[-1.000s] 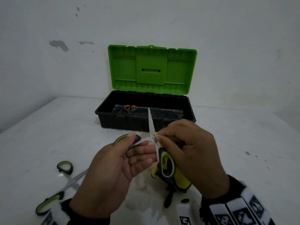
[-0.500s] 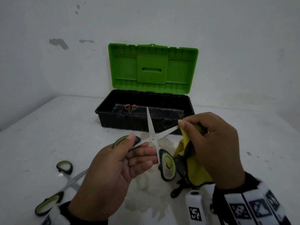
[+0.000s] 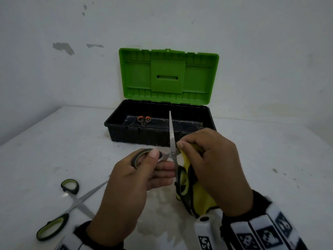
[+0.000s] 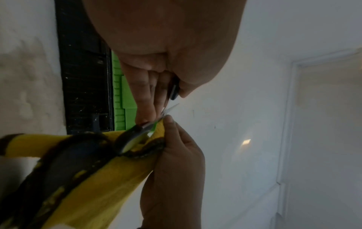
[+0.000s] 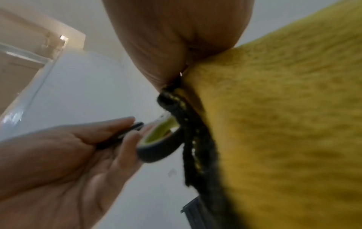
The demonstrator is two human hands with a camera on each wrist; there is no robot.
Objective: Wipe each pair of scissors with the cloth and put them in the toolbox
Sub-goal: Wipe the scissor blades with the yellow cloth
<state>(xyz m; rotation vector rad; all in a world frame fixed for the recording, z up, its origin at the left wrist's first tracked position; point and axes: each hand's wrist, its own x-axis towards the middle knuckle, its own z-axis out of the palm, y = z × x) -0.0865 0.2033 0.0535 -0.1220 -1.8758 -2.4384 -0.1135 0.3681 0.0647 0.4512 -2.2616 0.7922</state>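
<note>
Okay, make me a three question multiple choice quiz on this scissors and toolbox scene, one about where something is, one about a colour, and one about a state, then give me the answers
1. Where are the orange-handled scissors?
A. In the toolbox
B. On the table, lower left
C. In the left hand

2. What colour is the cloth?
A. Red
B. Yellow
C. Blue

3. How is the toolbox lid?
A. Shut
B. Taken off
C. Open, standing up

Answers:
1 A: the orange-handled scissors lie inside the toolbox.
2 B: the right hand pinches a yellow cloth on a blade of the held scissors, whose handle the left hand grips.
3 C: the green lid stands up behind the box.
</note>
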